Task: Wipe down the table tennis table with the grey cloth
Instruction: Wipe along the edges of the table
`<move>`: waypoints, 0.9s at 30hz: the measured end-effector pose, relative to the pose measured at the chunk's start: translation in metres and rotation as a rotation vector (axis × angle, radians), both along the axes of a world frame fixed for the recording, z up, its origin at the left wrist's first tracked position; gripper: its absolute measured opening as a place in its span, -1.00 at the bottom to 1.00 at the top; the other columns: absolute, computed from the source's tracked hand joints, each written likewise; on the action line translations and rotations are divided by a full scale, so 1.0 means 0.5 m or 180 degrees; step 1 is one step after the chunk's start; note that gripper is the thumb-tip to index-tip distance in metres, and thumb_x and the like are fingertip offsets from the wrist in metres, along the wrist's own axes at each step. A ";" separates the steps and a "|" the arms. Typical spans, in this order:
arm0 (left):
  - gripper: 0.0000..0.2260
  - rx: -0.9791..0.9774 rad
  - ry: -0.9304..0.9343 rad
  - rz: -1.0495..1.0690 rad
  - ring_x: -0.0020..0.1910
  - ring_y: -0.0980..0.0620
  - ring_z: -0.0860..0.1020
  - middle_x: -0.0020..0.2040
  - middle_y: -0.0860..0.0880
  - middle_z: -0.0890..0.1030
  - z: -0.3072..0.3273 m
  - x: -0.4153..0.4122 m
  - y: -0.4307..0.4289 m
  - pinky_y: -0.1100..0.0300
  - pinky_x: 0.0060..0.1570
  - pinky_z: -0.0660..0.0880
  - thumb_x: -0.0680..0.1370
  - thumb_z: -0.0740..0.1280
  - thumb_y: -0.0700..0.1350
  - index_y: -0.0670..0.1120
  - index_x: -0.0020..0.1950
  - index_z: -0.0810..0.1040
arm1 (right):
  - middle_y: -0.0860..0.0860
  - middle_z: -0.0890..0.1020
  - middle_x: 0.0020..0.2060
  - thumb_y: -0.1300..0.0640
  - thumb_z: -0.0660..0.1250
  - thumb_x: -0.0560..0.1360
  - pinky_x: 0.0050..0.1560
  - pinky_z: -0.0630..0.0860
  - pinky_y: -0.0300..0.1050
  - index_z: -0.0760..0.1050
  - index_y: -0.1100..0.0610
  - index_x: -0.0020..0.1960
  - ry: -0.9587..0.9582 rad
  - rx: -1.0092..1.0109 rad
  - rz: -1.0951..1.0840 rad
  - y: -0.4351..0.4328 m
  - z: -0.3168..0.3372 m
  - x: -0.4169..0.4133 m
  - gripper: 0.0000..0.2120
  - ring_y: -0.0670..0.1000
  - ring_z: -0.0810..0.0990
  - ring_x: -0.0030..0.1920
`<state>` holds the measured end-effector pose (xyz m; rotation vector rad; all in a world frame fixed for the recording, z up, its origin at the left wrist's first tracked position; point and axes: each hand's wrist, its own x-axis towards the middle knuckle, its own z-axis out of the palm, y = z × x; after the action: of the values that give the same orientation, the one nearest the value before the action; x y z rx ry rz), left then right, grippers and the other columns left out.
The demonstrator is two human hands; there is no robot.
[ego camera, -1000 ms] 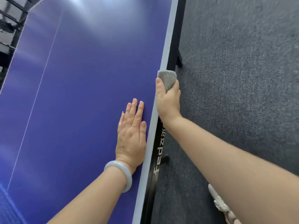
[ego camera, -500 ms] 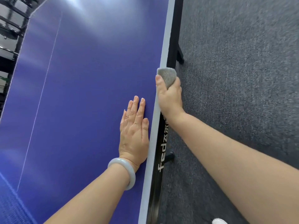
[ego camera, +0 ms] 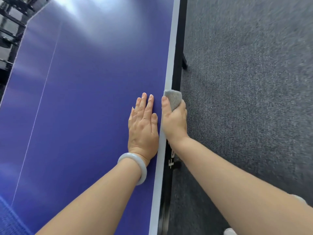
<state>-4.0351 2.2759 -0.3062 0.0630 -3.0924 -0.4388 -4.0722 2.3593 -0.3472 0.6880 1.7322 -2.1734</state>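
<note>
Since the earlier frame the right hand [ego camera: 174,121], clenched on the grey cloth [ego camera: 173,98], was drawn nearer the flat, released left hand [ego camera: 143,126], and the cloth was best kept pressed along the table's white edge [ego camera: 170,65].

The left hand [ego camera: 144,126] lies flat on the worktop [ego camera: 88,99], just inside its right edge. The right hand [ego camera: 174,121] sits at that edge beside it, grip closed around the cloth [ego camera: 173,98]. Carpet floor [ego camera: 245,99] lies right of the worktop.

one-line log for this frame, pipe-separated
right hand: grip on cloth, at table side edge | left hand: flat on top
</note>
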 end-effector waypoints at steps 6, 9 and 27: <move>-0.55 -0.0007 0.0052 0.0006 0.60 0.04 0.04 0.61 -0.02 0.13 -0.002 -0.001 -0.002 -0.01 0.56 -0.03 0.68 0.02 -0.12 -0.07 0.59 0.19 | -0.10 0.29 0.22 -0.34 0.12 0.47 0.20 0.16 -0.36 0.06 0.02 0.59 0.0023 0.0063 0.0216 -0.020 0.024 0.244 -0.20 -0.01 0.31 0.39; -0.56 0.0006 0.0098 -0.0001 0.60 0.04 0.03 0.61 -0.02 0.13 -0.006 0.000 -0.004 0.01 0.56 -0.05 0.69 0.01 -0.12 -0.07 0.60 0.18 | -0.07 0.28 0.25 -0.24 0.15 0.55 0.22 0.16 -0.38 0.04 0.04 0.58 0.0022 0.0189 0.0389 -0.024 0.019 0.287 -0.29 -0.03 0.29 0.40; -0.53 -0.0201 -0.0201 -0.0429 0.60 0.11 -0.05 0.62 0.02 0.05 0.017 0.321 -0.068 0.05 0.57 -0.02 0.67 -0.05 -0.05 -0.10 0.60 0.09 | 0.14 0.30 0.38 -0.21 0.13 0.62 0.30 0.29 -0.04 0.03 0.10 0.57 0.0095 0.0241 0.0630 -0.011 0.022 0.272 -0.33 0.18 0.37 0.38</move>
<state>-3.8747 2.2420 -0.2976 -0.1357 -3.1824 -0.3483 -3.9360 2.3538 -0.3361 0.4806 1.8218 -2.0038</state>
